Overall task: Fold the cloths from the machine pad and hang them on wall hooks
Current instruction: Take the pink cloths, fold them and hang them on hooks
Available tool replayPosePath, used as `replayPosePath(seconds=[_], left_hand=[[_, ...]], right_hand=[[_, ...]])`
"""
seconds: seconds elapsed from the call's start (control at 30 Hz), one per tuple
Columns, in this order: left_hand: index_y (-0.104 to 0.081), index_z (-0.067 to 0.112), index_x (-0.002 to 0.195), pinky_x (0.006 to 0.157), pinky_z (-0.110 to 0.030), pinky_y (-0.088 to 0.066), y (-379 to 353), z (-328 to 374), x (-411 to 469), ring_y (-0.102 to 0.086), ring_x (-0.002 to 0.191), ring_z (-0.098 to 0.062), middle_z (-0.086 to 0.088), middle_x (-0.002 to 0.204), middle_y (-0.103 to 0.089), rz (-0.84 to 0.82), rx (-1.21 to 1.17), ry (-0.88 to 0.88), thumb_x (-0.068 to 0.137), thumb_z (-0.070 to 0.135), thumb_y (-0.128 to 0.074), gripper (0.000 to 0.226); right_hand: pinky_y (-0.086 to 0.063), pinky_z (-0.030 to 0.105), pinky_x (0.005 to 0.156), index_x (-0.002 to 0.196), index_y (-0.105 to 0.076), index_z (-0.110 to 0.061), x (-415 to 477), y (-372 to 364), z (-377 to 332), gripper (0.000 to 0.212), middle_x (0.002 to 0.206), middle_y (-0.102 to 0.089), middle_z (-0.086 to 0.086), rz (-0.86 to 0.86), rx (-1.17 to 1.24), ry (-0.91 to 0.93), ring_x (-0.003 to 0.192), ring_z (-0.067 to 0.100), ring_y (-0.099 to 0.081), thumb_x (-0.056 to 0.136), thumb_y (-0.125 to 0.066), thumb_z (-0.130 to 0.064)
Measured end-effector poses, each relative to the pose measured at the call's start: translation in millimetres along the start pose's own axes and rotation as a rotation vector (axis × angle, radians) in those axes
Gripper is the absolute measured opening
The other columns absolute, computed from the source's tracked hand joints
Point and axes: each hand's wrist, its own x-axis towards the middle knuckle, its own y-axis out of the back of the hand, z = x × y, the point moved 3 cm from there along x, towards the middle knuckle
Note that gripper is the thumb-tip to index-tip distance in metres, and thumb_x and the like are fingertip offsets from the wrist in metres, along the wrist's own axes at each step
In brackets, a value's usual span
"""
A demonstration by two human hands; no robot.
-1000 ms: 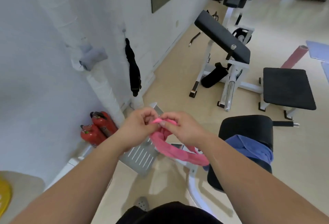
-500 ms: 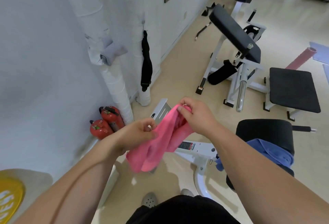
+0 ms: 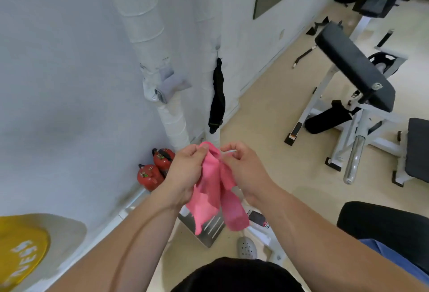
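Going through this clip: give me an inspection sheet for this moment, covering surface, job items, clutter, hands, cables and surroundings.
Surface: black machine pad at lower right, partly in frame.
Job's things: pink cloth held up in the air, hanging in two uneven lobes, not neatly folded; blue cloth lying on the pad; black cloth already hanging on the wall.
Clutter: two red fire extinguishers on the floor by the wall; yellow disc at lower left.
Hands: left hand and right hand both pinch the pink cloth near its top edge.
Cables: nothing seen.
Surroundings: white wall with wrapped pipes; white-framed bench machine on a beige floor.
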Motion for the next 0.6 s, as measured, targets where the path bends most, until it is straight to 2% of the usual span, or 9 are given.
replayPosePath(seconds=[0.07, 0.13, 0.2, 0.27, 0.33, 0.4, 0.47, 0.6], left_hand=[[-0.066, 0.005, 0.083, 0.043, -0.02, -0.04, -17.1, 9.5, 5.8, -0.052, 0.046, -0.012, 0.0, 0.054, -0.059, 0.035, -0.072, 0.015, 0.102, 0.021, -0.057, 0.026], [-0.067, 0.002, 0.087, 0.042, -0.02, -0.044, -30.5, 17.2, 11.5, -0.058, 0.048, -0.012, -0.005, 0.061, -0.065, 0.031, -0.17, 0.032, 0.099, 0.011, -0.059, 0.017], [-0.071, -0.002, 0.093, 0.051, -0.025, -0.052, -38.6, 21.7, 17.4, -0.064, 0.059, -0.019, -0.015, 0.076, -0.069, -0.004, -0.265, 0.04, 0.094, -0.002, -0.058, 0.013], [-0.071, -0.006, 0.103, 0.064, -0.032, -0.055, -42.3, 22.6, 23.1, -0.064, 0.071, -0.026, -0.021, 0.09, -0.068, -0.014, -0.316, 0.024, 0.088, -0.01, -0.054, 0.022], [-0.071, -0.005, 0.107, 0.058, -0.026, -0.052, -48.8, 24.3, 22.5, -0.062, 0.067, -0.022, -0.018, 0.084, -0.068, 0.023, -0.328, 0.032, 0.086, -0.015, -0.05, 0.031], [-0.069, -0.002, 0.096, 0.044, -0.017, -0.044, -57.7, 26.5, 19.8, -0.059, 0.049, -0.012, -0.009, 0.064, -0.066, 0.09, -0.336, 0.034, 0.088, -0.018, -0.049, 0.028], [-0.065, 0.001, 0.084, 0.039, -0.015, -0.042, -66.4, 27.3, 19.9, -0.056, 0.04, -0.009, -0.004, 0.054, -0.064, 0.156, -0.355, 0.046, 0.091, -0.014, -0.054, 0.019], [-0.066, 0.004, 0.094, 0.041, -0.018, -0.045, -73.0, 27.0, 25.5, -0.059, 0.045, -0.009, -0.002, 0.059, -0.065, 0.259, -0.364, 0.074, 0.094, 0.004, -0.063, 0.003]], right_hand=[[-0.046, 0.028, 0.057, 0.086, -0.069, -0.016, 10.9, 4.8, -9.4, 0.019, 0.076, -0.067, 0.004, -0.046, 0.069, -0.027, 0.065, 0.016, -0.058, 0.092, -0.06, 0.0], [-0.051, 0.029, 0.06, 0.088, -0.071, -0.012, 25.8, 17.3, -21.1, 0.023, 0.081, -0.07, 0.006, -0.097, 0.096, -0.019, 0.071, 0.017, -0.062, 0.092, -0.053, 0.001], [-0.056, 0.028, 0.064, 0.094, -0.07, -0.005, 41.0, 33.5, -32.9, 0.032, 0.085, -0.073, 0.012, -0.173, 0.185, -0.036, 0.077, 0.021, -0.068, 0.092, -0.041, 0.007], [-0.06, 0.029, 0.074, 0.103, -0.068, 0.001, 55.5, 47.1, -41.0, 0.038, 0.092, -0.076, 0.018, -0.276, 0.269, -0.027, 0.084, 0.026, -0.074, 0.093, -0.035, 0.015], [-0.06, 0.029, 0.08, 0.112, -0.067, 0.002, 67.6, 55.3, -43.2, 0.038, 0.099, -0.076, 0.02, -0.349, 0.264, 0.018, 0.09, 0.025, -0.075, 0.092, -0.039, 0.02], [-0.06, 0.027, 0.081, 0.112, -0.068, -0.001, 75.1, 59.0, -43.7, 0.034, 0.096, -0.077, 0.016, -0.367, 0.212, 0.057, 0.088, 0.021, -0.074, 0.09, -0.052, 0.019], [-0.058, 0.022, 0.076, 0.107, -0.071, -0.002, 80.4, 61.1, -43.8, 0.026, 0.087, -0.078, 0.006, -0.353, 0.15, 0.099, 0.083, 0.015, -0.074, 0.087, -0.063, 0.014], [-0.055, 0.018, 0.07, 0.087, -0.075, -0.004, 87.5, 63.3, -45.0, 0.012, 0.073, -0.075, 0.0, -0.358, 0.092, 0.15, 0.072, 0.008, -0.071, 0.086, -0.071, 0.007]])
